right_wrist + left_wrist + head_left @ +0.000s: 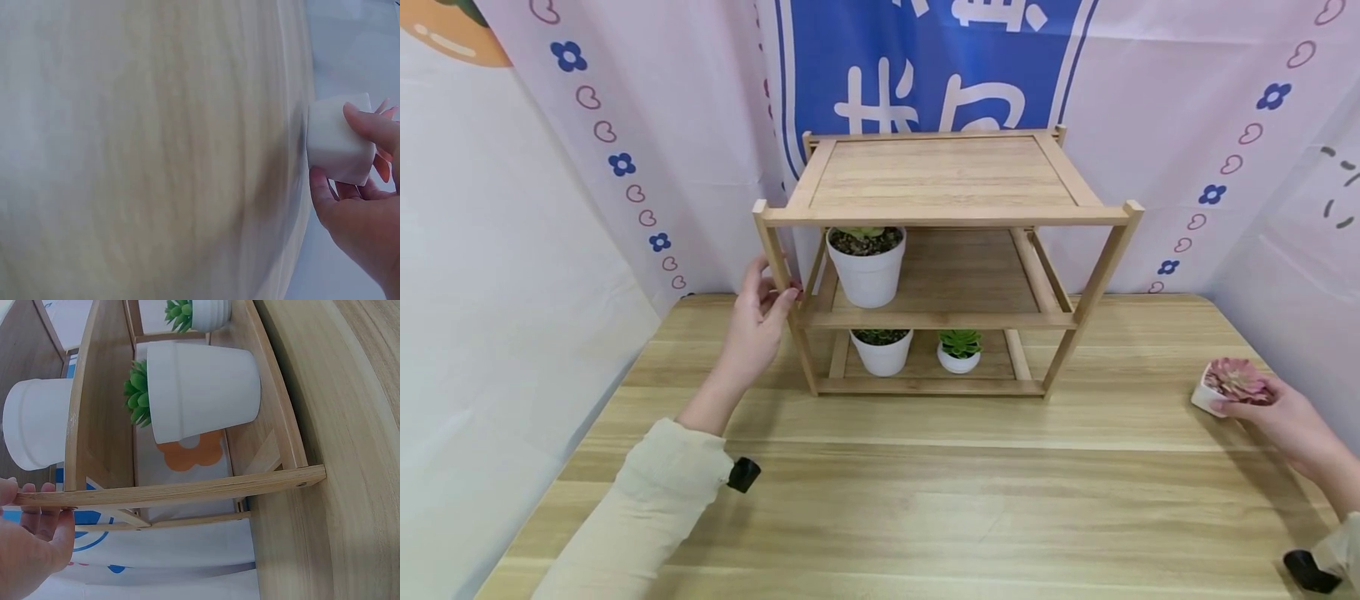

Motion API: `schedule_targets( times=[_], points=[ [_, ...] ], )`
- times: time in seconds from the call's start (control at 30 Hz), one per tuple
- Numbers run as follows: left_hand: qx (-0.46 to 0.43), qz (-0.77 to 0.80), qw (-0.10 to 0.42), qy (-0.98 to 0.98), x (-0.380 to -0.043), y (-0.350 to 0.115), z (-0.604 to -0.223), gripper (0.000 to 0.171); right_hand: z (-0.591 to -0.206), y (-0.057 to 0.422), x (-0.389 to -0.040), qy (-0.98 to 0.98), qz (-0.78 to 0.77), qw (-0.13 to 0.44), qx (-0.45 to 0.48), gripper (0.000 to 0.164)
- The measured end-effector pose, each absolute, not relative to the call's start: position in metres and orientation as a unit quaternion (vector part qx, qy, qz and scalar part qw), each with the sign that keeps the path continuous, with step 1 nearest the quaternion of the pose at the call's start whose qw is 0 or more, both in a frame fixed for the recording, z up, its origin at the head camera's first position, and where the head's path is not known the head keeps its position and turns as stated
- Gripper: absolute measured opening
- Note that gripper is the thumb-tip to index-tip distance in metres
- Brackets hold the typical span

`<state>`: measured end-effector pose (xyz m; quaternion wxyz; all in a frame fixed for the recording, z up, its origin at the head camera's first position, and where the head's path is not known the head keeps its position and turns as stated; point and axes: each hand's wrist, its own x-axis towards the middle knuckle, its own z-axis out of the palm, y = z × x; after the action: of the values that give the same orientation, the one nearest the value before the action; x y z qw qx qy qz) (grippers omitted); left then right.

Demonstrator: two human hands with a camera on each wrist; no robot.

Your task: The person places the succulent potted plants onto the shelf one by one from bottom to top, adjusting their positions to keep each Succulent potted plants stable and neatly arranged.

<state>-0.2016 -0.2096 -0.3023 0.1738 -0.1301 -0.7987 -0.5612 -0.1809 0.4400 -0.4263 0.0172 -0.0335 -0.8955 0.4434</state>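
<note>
My left hand grips the front left post of a three-tier wooden shelf, thumb in front and fingers behind. In the left wrist view its fingers curl about that post. At the right end of the table, my right hand holds a small white square pot with a pink succulent. Thumb and fingers are on opposite sides of the pot. A large white pot stands on the middle tier at left. The bottom tier carries another white pot and a small potted green succulent.
The shelf stands toward the back of a wooden table. Behind it hangs a pale curtain with a blue panel. A white wall covering runs along the left. The table's right edge lies close to the right hand.
</note>
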Motion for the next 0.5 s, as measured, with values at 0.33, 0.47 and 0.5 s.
schedule_targets(
  times=[0.33,0.47,0.5],
  points=[
    [-0.122,-0.564,0.168,-0.800,-0.2008,-0.2085,-0.3009,0.046,-0.4199,0.4350,-0.1799,-0.881,0.472,0.013,-0.023,0.043],
    [-0.121,-0.564,0.165,-0.800,-0.1997,-0.2080,-0.2999,0.046,-0.4170,0.4315,-0.1777,-0.883,0.468,0.006,-0.019,0.055],
    [-0.120,-0.564,0.165,-0.800,-0.1997,-0.2080,-0.2999,0.046,-0.4156,0.4301,-0.1768,-0.887,0.460,0.004,-0.023,0.060]
  ],
)
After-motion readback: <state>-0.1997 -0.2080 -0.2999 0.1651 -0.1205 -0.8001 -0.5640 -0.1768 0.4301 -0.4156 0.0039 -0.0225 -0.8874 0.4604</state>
